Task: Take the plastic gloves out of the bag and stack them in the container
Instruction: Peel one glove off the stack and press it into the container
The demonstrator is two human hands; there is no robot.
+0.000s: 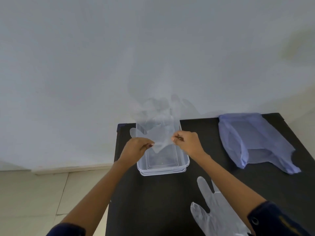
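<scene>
Our left hand (136, 149) and right hand (185, 142) each pinch a cuff corner of one clear glove (158, 132), which hangs spread above the open container (185, 165) on the dark worktop (153, 201). Whether gloves already lie in the container we cannot tell through its clear walls. We judge the task partly done: the blue bag (252, 140) lies flat at right, while more gloves (216, 212) wait near the front edge.
</scene>
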